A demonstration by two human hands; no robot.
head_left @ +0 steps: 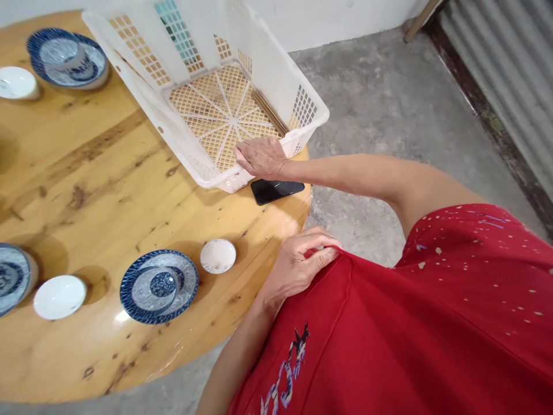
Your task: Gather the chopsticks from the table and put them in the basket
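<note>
My right hand (263, 157) is closed over the near rim of a white plastic basket (181, 153), its fingers curled to the inside. A bundle of thin brown sticks (270, 112), like chopsticks, lies in the basket along its right wall. Closer to me, my left hand (300, 262) pinches the hem of a red shirt (367, 323) between thumb and fingers, pulling the cloth taut. A black smartphone (276, 191) lies flat on the table just below the basket's near end, partly under my right wrist.
On the round wooden table (99, 190) stand a blue-patterned plate with a bowl (159, 286), a small white cup (218, 256), a white bowl (60, 297) and more blue-patterned dishes (67, 57). The table edge curves past the phone, with concrete floor (367, 98) beyond.
</note>
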